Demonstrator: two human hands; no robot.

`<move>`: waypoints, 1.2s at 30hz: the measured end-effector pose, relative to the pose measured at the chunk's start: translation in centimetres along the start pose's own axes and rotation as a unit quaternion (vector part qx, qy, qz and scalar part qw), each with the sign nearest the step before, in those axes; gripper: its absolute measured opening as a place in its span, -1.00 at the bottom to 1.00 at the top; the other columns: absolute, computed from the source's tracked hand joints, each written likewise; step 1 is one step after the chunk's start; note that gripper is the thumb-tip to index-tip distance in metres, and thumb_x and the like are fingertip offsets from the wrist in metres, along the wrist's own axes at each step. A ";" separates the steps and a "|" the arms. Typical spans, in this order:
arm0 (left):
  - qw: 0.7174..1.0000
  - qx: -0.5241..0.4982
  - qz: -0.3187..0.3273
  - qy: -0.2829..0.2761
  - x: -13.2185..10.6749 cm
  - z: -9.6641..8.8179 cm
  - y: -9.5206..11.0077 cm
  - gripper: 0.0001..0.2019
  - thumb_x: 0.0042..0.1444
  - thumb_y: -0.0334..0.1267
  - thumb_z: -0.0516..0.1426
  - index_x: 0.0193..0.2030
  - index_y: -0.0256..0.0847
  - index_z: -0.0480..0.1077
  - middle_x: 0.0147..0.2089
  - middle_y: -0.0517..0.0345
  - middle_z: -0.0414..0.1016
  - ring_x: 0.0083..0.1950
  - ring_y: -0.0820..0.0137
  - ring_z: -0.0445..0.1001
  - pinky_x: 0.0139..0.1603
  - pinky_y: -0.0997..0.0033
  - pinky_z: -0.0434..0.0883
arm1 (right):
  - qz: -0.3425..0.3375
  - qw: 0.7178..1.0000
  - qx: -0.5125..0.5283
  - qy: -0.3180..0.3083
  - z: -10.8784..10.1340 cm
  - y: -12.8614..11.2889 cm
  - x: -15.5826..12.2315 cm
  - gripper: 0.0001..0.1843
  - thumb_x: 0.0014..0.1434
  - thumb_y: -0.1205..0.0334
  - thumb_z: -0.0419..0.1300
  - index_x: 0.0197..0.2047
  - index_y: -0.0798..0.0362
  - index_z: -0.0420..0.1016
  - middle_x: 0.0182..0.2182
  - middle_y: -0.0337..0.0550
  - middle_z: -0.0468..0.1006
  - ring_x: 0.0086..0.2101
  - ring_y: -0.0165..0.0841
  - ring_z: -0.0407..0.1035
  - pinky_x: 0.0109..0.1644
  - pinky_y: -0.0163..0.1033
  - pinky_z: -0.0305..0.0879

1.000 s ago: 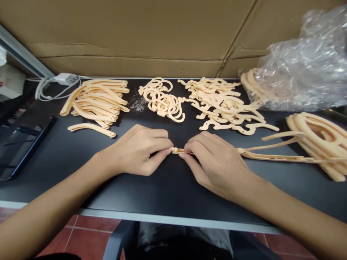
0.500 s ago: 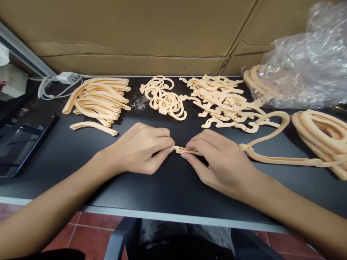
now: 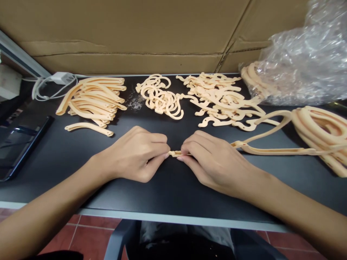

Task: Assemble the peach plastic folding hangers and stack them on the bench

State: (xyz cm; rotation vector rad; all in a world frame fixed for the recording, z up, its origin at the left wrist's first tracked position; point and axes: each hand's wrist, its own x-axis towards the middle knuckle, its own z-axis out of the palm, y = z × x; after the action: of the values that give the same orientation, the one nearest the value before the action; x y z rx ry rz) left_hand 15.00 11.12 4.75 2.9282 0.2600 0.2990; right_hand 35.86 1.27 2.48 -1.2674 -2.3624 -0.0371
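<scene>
In front of me, a thin jointed peach plastic piece [image 3: 176,154], like part of a folding hanger, runs between my two hands. My left hand [image 3: 139,153] is closed, its thumb and fingertips pinching at the left end. My right hand [image 3: 213,159] pinches the same piece just to the right of that end, and its fingers cover most of it. Beyond the right hand lies a bent peach strip [image 3: 276,150] with a joint near my knuckles; whether it connects to the held piece is hidden.
Loose curved arms [image 3: 94,103] lie back left, hook-shaped pieces [image 3: 162,97] in the middle and wavy pieces [image 3: 219,99] right of them. Stacked peach loops [image 3: 322,133] stand at the right, below a clear plastic bag [image 3: 306,65]. A phone [image 3: 24,144] and white cable [image 3: 43,88] are left.
The view has shifted slightly. My fingertips have drawn a little closer together over the piece, and the bent strip on the right has dropped into a flatter shape.
</scene>
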 end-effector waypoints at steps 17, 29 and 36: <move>0.998 0.048 -0.007 0.044 0.1 0.5 0.7 -0.69 0.30 -0.39 0.01 -0.40 -0.22 0.50 -0.52 0.20 0.31 -0.56 0.47 0.15 -0.51 0.35 0.11 | 0.019 0.999 0.040 -0.002 -0.2 0.3 0.1 -0.73 0.36 0.39 0.04 -0.37 0.15 0.45 -0.40 -0.02 0.52 -0.35 -0.28 0.35 -0.29 -0.18 0.33; 0.997 0.073 -0.012 0.027 0.1 0.1 0.7 -0.71 0.30 -0.37 0.02 -0.38 -0.23 0.51 -0.50 0.20 0.33 -0.57 0.47 0.17 -0.52 0.36 0.12 | 0.029 0.999 0.041 0.012 0.1 0.3 0.1 -0.76 0.35 0.39 0.05 -0.35 0.13 0.44 -0.41 -0.04 0.51 -0.37 -0.30 0.33 -0.30 -0.19 0.30; 0.996 0.074 -0.008 0.042 0.0 0.6 0.8 -0.71 0.31 -0.39 0.02 -0.36 -0.25 0.52 -0.49 0.20 0.32 -0.55 0.47 0.19 -0.51 0.37 0.12 | 0.018 0.998 0.053 0.033 0.2 0.6 0.0 -0.81 0.30 0.43 0.10 -0.36 0.19 0.46 -0.42 -0.03 0.50 -0.37 -0.28 0.34 -0.30 -0.16 0.34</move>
State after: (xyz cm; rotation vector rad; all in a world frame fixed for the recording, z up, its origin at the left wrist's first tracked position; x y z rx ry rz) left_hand 15.26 10.26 4.29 3.0607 0.3322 0.4189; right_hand 36.29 1.63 2.19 -1.2380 -2.2539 0.0562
